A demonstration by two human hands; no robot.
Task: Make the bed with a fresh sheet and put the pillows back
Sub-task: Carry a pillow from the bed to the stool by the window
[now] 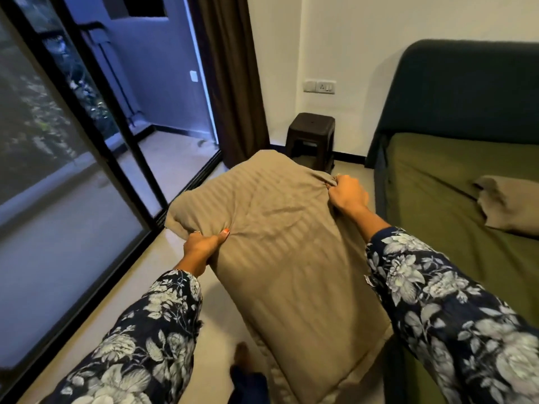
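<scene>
I hold a large tan striped pillow point(277, 243) out in front of me, above the floor beside the bed. My left hand point(204, 243) pinches its left edge. Its far right corner is bunched in my right hand point(347, 193). The bed point(431, 199) at the right is covered with an olive green sheet. A second tan pillow point(510, 205) lies crumpled on that sheet near the right edge of view. The dark teal headboard point(466, 91) rises behind the bed.
A dark brown plastic stool point(310, 138) stands against the white wall past the pillow. Sliding glass doors point(73, 170) with black frames fill the left side, with a brown curtain point(233, 83) beside them. My bare foot point(243, 357) is on the pale floor below.
</scene>
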